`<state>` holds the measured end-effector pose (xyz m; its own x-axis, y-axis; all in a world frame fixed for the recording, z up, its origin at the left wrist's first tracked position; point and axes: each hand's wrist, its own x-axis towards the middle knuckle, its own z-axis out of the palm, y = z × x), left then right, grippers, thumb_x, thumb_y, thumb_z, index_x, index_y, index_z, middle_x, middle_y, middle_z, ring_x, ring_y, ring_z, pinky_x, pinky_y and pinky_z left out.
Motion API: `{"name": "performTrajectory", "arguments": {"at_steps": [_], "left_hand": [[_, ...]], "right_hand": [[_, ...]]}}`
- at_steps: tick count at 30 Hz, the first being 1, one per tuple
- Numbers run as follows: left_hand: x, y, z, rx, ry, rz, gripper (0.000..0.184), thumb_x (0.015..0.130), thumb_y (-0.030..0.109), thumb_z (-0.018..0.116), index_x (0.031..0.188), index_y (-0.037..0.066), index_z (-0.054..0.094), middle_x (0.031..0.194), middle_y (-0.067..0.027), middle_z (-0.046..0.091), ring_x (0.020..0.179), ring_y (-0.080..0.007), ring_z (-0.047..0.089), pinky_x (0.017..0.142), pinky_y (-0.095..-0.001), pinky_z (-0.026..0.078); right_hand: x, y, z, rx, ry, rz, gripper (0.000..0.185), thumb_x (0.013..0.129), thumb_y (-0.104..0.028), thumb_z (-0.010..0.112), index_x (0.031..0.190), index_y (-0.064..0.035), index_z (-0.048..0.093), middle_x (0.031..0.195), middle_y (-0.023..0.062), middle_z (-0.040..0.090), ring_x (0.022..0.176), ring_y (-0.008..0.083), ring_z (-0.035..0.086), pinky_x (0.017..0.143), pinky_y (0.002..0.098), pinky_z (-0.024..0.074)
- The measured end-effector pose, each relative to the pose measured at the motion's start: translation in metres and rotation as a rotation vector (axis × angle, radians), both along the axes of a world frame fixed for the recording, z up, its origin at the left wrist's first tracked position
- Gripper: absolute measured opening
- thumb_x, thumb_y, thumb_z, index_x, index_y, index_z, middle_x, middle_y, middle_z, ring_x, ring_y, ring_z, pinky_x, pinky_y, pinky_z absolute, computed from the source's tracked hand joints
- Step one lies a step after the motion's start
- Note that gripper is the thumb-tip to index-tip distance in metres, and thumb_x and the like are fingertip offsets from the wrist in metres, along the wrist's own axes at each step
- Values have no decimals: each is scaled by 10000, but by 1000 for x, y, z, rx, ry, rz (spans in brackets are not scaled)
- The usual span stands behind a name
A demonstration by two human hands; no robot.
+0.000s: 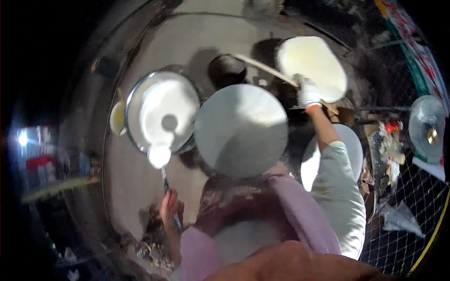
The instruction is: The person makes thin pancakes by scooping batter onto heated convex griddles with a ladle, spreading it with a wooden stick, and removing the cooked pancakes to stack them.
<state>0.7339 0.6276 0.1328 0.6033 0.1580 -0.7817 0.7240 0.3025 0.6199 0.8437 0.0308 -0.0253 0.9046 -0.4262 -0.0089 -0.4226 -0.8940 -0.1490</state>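
Note:
My left hand (171, 207) is wrapped round the handle of a ladle (159, 155). The ladle's white-coated bowl is at the near rim of a large metal basin (132, 139) of white liquid. My right hand (308, 93), in a white glove with an orange cuff, grips a long thin wooden stick (265, 69), which reaches leftward over a dark round pot (227, 71). Just beyond this hand lies a pale, rounded sheet (315, 63); whether the hand touches it I cannot tell. A large grey-white round surface (241, 133) lies between the two hands.
Another white round surface (352, 143) is partly hidden under my right forearm. A small yellowish bowl (117, 118) stands left of the basin. Over on the right are a clear ribbed plate or lid (426, 126), wire mesh (389, 248) and a plastic bag (402, 219).

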Motion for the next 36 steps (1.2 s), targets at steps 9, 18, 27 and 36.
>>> {"name": "performTrajectory", "arguments": {"at_steps": [9, 18, 27, 36], "left_hand": [[170, 103, -151, 314, -106, -938, 194, 946, 207, 500, 915, 17, 521, 672, -87, 567, 473, -226, 550, 447, -370, 454], [355, 87, -296, 1059, -734, -1917, 180, 923, 147, 452, 978, 9, 554, 873, -228, 659, 809, -403, 652, 721, -516, 514], [354, 144, -366, 407, -192, -1828, 384, 981, 346, 423, 893, 22, 610, 766, -145, 558, 669, -284, 555, 569, -419, 437], [166, 203, -336, -869, 236, -824, 433, 1030, 419, 302, 940, 90, 569, 533, 50, 330, 357, -73, 266, 451, -258, 284]], "right_hand": [[-118, 186, 33, 233, -292, 29, 400, 882, -234, 643, 1243, -71, 583, 1024, 156, 663, 851, 291, 658, 713, 377, 513], [-191, 455, 63, 792, -189, -779, 425, 882, -80, 639, 1280, 31, 539, 1091, 101, 680, 940, 98, 607, 865, 249, 472], [-204, 566, 22, 673, 9, -691, 607, 775, -186, 779, 1303, -14, 534, 1060, 78, 690, 871, 128, 650, 805, 253, 498], [-260, 625, 4, 1063, 109, -596, 424, 836, -260, 593, 1213, -71, 550, 1051, 140, 640, 970, 242, 614, 836, 302, 460]]}}
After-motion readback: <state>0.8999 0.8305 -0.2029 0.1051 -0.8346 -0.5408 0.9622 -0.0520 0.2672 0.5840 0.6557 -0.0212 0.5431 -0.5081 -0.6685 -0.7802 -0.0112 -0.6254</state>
